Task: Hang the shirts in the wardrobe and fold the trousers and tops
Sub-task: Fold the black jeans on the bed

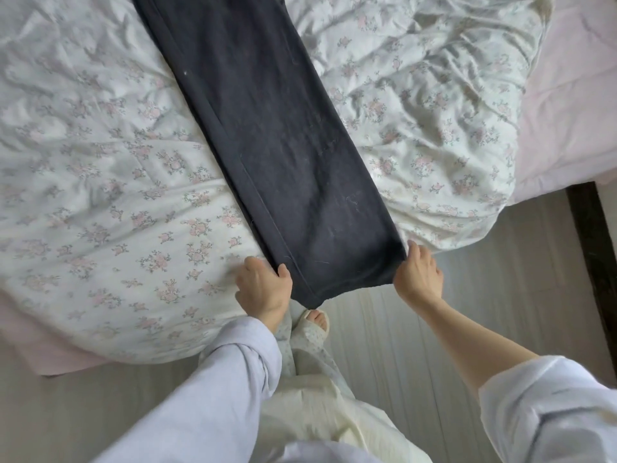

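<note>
Dark navy trousers lie stretched out lengthwise across the bed, folded leg on leg, running from the top of the view down to the bed's near edge. My left hand grips the near left corner of the trousers' end, fingers curled over the hem. My right hand pinches the near right corner. The end of the trousers hangs slightly over the bed's edge between my hands.
A crumpled white floral duvet covers the bed, over a pink sheet. Pale wooden floor lies at the right and below. A dark bed frame edge runs at the right. My slippered foot stands by the bed.
</note>
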`<state>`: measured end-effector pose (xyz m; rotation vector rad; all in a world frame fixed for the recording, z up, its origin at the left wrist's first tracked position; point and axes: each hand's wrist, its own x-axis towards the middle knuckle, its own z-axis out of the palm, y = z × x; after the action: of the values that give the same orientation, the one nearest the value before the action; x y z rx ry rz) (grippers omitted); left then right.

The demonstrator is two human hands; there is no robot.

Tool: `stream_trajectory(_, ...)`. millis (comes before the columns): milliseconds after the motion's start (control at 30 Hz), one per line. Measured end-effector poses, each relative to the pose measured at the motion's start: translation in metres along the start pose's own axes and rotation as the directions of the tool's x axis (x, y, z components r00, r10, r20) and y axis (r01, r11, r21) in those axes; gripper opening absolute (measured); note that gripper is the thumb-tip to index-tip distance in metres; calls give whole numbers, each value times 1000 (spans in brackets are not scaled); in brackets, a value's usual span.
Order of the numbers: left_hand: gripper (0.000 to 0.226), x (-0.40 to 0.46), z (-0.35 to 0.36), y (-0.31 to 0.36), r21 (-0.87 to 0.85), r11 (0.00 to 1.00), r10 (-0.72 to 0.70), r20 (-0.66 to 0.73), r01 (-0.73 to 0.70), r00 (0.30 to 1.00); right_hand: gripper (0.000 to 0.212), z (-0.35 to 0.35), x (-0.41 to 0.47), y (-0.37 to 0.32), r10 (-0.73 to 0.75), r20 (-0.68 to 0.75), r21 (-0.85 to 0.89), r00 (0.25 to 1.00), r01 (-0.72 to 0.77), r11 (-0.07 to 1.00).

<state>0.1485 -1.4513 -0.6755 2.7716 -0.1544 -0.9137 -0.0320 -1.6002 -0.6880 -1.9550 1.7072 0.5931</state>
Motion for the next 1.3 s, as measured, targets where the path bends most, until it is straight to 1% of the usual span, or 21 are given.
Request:
stream_trajectory(33, 36, -1, -5, 5, 24, 995, 98, -114, -96, 989, 57, -6, 0, -12, -129, -74, 9, 989, 130, 991)
stream_trajectory(67, 37, 0, -10, 9, 71, 972, 232, -182, -222, 956, 60, -12, 1, -25, -272, -139, -30, 952, 270, 962)
stream_trajectory(100, 41, 3, -13, 14, 134, 923, 381, -195, -360, 904, 62, -16, 1, -38, -418, -173, -111, 892, 404, 908)
stream_trajectory(167, 50, 15, -19, 25, 270, 765, 624, -91, -584, 776, 64, -22, 7, -65, -655, -131, -283, 744, 605, 744)
stream_trajectory(200, 54, 26, -20, 32, 337, 677, 700, -19, -655, 714, 63, -24, 15, -77, -721, -70, -347, 689, 661, 665)
stream_trajectory(233, 56, 37, -19, 36, 399, 589, 746, 63, -702, 662, 62, -23, 21, -83, -747, 9, -397, 665, 688, 608)
stream_trajectory(300, 59, 59, -16, 40, 498, 418, 783, 227, -760, 579, 61, -19, 34, -84, -699, 158, -461, 697, 678, 572)
stream_trajectory(367, 63, 74, -14, 33, 535, 242, 794, 371, -810, 482, 60, -18, 32, -71, -601, 252, -495, 758, 635, 593)
stream_trajectory(400, 64, 79, -14, 29, 537, 181, 792, 417, -824, 446, 56, -17, 26, -64, -545, 276, -505, 792, 602, 618)
stream_trajectory(433, 63, 81, -15, 25, 540, 157, 791, 432, -827, 432, 51, -18, 20, -60, -511, 266, -514, 818, 568, 643)
stream_trajectory(500, 60, 92, -23, 30, 555, 209, 791, 389, -805, 473, 40, -27, 15, -71, -544, 132, -509, 829, 528, 680)
stream_trajectory(533, 59, 100, -28, 38, 560, 258, 789, 349, -788, 506, 35, -34, 16, -84, -593, 49, -491, 804, 536, 687)
stream_trajectory(600, 59, 125, -43, 59, 562, 358, 777, 263, -746, 572, 21, -48, 25, -121, -700, -87, -433, 709, 606, 668)
stream_trajectory(633, 59, 144, -54, 70, 559, 399, 772, 222, -726, 595, 23, -54, 36, -148, -744, -141, -407, 653, 647, 645)
stream_trajectory(667, 59, 159, -64, 79, 561, 423, 771, 191, -712, 608, 33, -58, 44, -173, -767, -131, -391, 629, 678, 623)
stream_trajectory(767, 60, 211, -91, 100, 573, 440, 790, 119, -691, 602, 52, -59, 78, -240, -763, 1, -413, 647, 695, 589)
stream_trajectory(800, 60, 228, -98, 105, 576, 459, 791, 81, -677, 606, 54, -58, 91, -256, -756, 6, -428, 654, 685, 589)
stream_trajectory(900, 59, 284, -119, 127, 567, 538, 781, -56, -624, 622, 54, -61, 129, -305, -780, -41, -492, 624, 667, 560)
stream_trajectory(1067, 60, 357, -144, 167, 591, 526, 806, -117, -612, 581, 55, -71, 180, -381, -809, -61, -555, 584, 654, 514)
stream_trajectory(1200, 63, 411, -160, 196, 535, 640, 732, -206, -551, 650, 55, -86, 220, -435, -828, -106, -575, 550, 646, 503)
stream_trajectory(1300, 64, 455, -174, 217, 546, 666, 715, -271, -509, 645, 55, -100, 259, -483, -845, -158, -563, 510, 657, 501)
